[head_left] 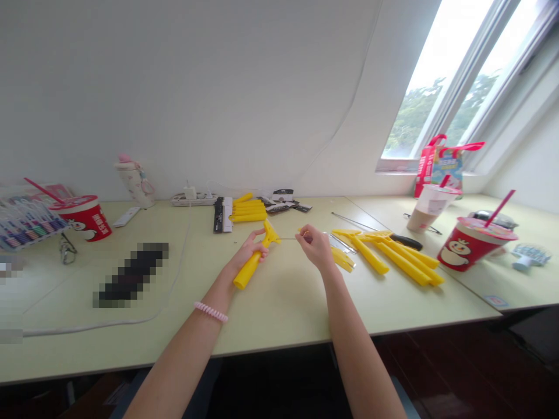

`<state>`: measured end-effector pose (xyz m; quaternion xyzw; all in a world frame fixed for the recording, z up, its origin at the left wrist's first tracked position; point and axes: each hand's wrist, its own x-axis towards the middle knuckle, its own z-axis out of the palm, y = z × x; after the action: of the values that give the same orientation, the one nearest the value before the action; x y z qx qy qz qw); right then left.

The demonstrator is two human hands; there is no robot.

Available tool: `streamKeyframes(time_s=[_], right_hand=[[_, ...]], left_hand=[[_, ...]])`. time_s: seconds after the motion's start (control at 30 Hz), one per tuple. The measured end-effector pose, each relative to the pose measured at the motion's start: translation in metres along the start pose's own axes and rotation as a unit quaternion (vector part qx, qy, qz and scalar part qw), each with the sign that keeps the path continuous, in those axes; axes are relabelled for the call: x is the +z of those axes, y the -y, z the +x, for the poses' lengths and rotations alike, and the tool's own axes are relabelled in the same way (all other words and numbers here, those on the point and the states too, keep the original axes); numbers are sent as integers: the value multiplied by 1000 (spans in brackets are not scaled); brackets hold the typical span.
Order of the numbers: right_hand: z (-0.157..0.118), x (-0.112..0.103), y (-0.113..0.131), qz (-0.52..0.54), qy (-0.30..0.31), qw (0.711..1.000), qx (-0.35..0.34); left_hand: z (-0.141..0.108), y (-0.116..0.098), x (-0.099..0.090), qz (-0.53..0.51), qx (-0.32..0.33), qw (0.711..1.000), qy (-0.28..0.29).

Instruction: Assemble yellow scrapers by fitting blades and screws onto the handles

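My left hand [255,249] is wrapped around the tube grip of a yellow plastic scraper [248,272], whose wide flared head points away from me. At the head's right side, a thin metal rod [288,238] runs across to my right hand [315,244]. The fingers of that hand are pinched on the rod's other end and partly hide it. A small yellow bit shows by those fingertips. Just right of my right hand lie flat yellow plastic pieces [343,259]. Beyond them rest several more yellow scrapers [404,262] in a pile.
Yellow tubes [248,210] and black-and-white packets [223,214] lie at the back near a power strip [194,199]. A long thin rod [356,222] lies right of centre. Red cups [463,247] stand at both sides. A white cable [131,322] crosses the left.
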<state>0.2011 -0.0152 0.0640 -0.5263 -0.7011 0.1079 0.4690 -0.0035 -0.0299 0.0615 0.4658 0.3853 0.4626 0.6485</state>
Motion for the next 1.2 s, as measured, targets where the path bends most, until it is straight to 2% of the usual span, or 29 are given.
streamKeyframes(time_s=[0.2,0.5,0.6,0.77,0.87,1.03,1.2], right_hand=[[-1,-2,1,7,2,999,52],[-3,2,0,49,27,996,65],[-2,3,1,66,12,996,63],[2,2,0,159,-37,984,67],[1,1,1,137,-43,988,61],[-1,1,5,107,-16,993,39],[-1,1,5,103,-26,994,38]], left_hand=[[2,2,-1,-4,-6,1000,4],[4,2,-2,-25,8,1000,-17],[5,0,-2,-42,14,998,-33],[4,-3,-2,-70,31,995,-55],[4,-3,-2,-73,32,996,-48],[3,-3,-1,-61,36,997,-37],[3,-3,-1,-63,41,997,-31]])
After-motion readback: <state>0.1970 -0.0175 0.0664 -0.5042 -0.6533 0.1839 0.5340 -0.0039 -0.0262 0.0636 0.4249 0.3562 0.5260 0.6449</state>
